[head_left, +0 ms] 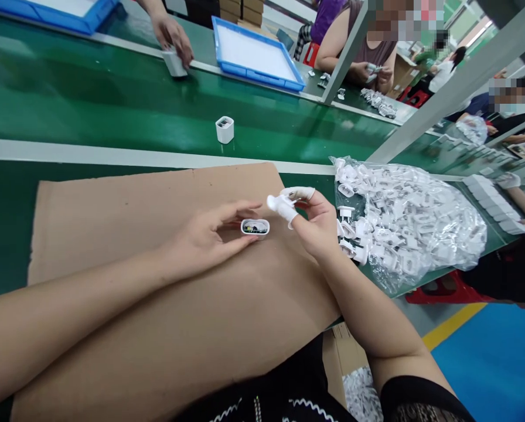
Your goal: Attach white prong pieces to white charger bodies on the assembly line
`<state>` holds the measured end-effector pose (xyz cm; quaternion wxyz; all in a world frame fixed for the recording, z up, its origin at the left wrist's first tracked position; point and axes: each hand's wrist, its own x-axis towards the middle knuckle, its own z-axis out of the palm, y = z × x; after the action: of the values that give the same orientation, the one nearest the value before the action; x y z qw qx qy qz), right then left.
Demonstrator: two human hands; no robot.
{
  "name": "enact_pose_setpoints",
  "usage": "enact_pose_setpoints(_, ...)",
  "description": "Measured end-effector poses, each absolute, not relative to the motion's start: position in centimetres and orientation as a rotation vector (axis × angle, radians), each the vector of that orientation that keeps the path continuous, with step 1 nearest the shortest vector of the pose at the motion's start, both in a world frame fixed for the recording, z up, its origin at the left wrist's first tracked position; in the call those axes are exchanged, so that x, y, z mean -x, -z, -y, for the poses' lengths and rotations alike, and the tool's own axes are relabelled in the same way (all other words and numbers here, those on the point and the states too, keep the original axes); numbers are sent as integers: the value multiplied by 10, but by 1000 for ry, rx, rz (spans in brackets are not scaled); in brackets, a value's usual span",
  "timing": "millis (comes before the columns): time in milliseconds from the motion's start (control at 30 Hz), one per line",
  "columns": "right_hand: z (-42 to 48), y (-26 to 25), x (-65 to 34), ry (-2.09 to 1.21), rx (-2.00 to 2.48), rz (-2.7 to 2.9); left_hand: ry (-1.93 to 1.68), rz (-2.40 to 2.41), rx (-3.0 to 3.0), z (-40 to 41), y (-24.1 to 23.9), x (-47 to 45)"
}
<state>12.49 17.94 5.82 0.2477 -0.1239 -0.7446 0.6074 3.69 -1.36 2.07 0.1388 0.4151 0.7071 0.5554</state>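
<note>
— Two hands are seen near the middle of the frame. What is held by the left hand [214, 234]?
— A white case [265, 235] is held, over the brown cardboard [157, 328]. Its near side is touched by the thumb, and the fingers are curled behind, so the grip is closed around it. Whether the cardboard is touched by the case cannot be told.
— And by the right hand [317, 225]?
— A small white piece [276, 203] is pinched between thumb and finger. Both tips are wrapped in white covers [303, 192].
— Where is the case found from that pinch?
— Down and to the left in the frame, near but apart. The left hand is nearer, since the case is held in it.
— How is the case turned?
— Its open end is pointed up, and small parts [254, 227] can be seen inside. Its long way is laid from left to right across the frame.
</note>
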Motion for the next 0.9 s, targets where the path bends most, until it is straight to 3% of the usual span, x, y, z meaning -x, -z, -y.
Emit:
enact_pose_setpoints(267,-173,-53,-136,-875,-144,2462,-1429,-2115,-1232,12,-22,-26)
enact_pose_setpoints(900,-161,-62,-130,-426,-117,2719,-1503,-2056,-1214,10,-20,-24)
